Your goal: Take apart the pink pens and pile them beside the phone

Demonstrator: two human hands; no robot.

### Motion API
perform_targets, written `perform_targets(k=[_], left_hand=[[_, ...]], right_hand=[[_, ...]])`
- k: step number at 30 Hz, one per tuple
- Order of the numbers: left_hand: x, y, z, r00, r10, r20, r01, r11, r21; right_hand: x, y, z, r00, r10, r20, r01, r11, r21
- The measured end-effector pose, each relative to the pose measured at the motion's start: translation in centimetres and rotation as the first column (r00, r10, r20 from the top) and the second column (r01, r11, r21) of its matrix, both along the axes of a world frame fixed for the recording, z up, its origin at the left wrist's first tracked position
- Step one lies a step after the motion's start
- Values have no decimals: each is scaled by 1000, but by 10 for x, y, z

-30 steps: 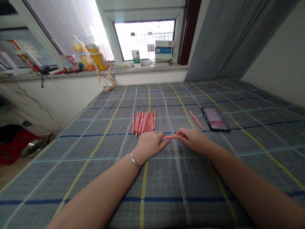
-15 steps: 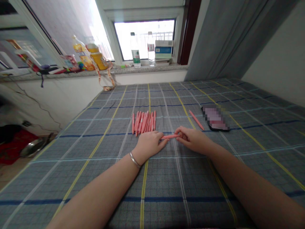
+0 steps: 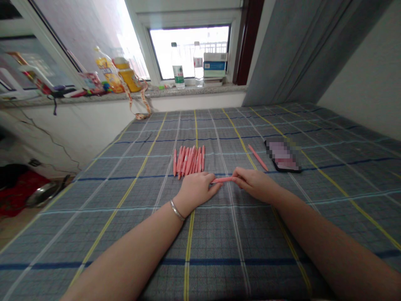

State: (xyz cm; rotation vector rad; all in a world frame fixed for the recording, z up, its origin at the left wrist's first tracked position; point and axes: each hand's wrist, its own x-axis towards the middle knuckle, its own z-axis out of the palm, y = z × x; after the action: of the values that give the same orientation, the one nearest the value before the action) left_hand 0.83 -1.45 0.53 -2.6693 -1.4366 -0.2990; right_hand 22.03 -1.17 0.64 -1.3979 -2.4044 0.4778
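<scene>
A pink pen [image 3: 224,179] lies level between my two hands, just above or on the checked cloth. My left hand [image 3: 198,188], with a silver bangle at the wrist, is closed on its left end. My right hand [image 3: 252,182] pinches its right end between thumb and fingers. Beyond my left hand, several pink pens [image 3: 189,161] lie side by side in a bunch. One more pink pen [image 3: 258,158] rests alone at a slant, just past my right hand.
A phone [image 3: 283,156] with a blurred-out screen lies to the right of the lone pen. The grey checked cloth [image 3: 125,234] covers the surface. On the windowsill stand two clear bottles [image 3: 178,71], stacked boxes [image 3: 214,67] and a yellow bottle [image 3: 130,79].
The fingers of my right hand have shifted slightly right and closed more on the pen's end. My left hand and the other pens stay put.
</scene>
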Motion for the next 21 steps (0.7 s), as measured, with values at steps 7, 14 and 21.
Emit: perform_targets(k=[7, 14, 21], left_hand=[[0, -1, 1, 1000, -5, 13, 5, 1000, -12], [-1, 0, -2, 1000, 11, 6, -11, 1000, -4], [-1, 0, -1, 1000, -4, 4, 4, 1000, 5]], right_hand=[[0, -1, 0, 999, 4, -34, -5, 1000, -18], [0, 0, -3, 998, -35, -46, 37, 999, 33], [0, 0, -2, 999, -44, -33, 44, 999, 24]])
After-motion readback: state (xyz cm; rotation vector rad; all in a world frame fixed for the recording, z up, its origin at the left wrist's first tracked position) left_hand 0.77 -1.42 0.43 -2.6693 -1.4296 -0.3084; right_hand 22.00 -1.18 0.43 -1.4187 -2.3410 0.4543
